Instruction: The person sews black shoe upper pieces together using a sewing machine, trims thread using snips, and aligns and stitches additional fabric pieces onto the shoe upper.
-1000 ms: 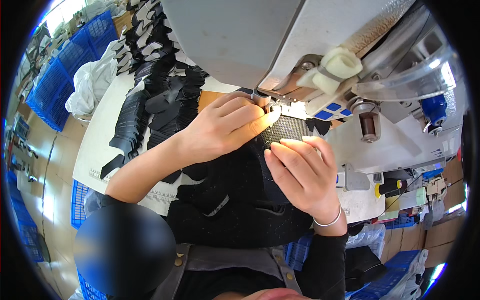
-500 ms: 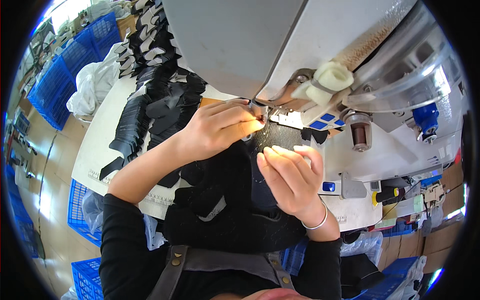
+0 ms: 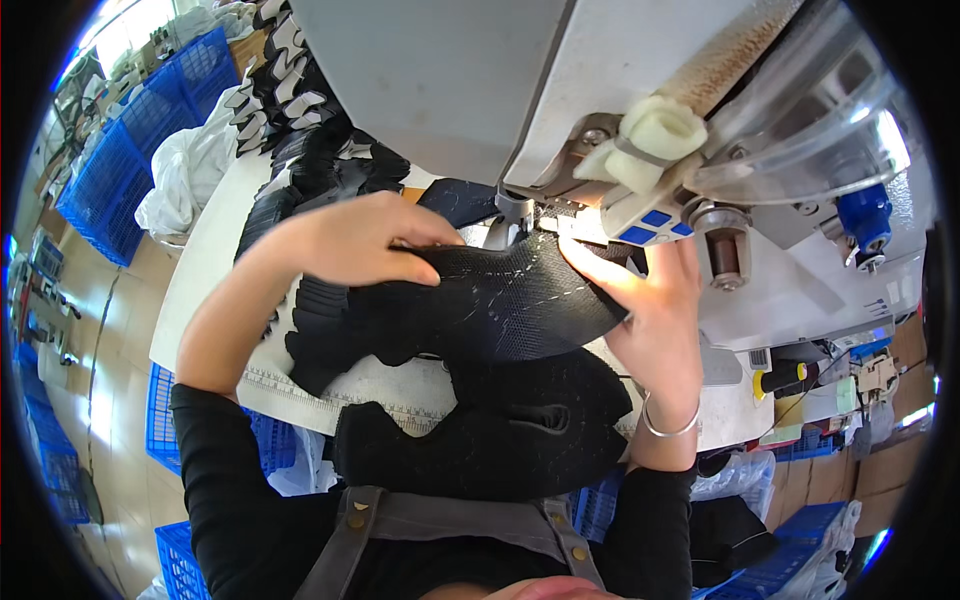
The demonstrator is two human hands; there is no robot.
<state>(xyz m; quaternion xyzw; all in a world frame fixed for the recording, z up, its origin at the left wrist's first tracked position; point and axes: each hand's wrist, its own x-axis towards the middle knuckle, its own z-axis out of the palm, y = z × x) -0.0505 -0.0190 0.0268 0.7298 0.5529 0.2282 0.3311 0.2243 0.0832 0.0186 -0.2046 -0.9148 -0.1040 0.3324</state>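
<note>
A black mesh fabric piece with curved edges lies spread under the sewing machine's needle area. My left hand grips its upper left edge between thumb and fingers. On the other side, my right hand rests at the piece's right edge. Its thumb is stretched towards the lit presser foot, apart from the raised fingers. Nearer me hangs more black padded fabric with a slot-like opening, over the table's front edge. Whether it joins the mesh piece is hard to see.
Stacks of black cut pieces cover the left of the white table. Blue crates stand beyond it. Above my hands is the grey machine head, with a brown thread spool at its right. A yellow-and-black thread cone stands farther right.
The mesh piece has been turned and spread out wide to the left. My left hand has moved left and down from the needle; my right hand has shifted right and up, its fingers opening.
</note>
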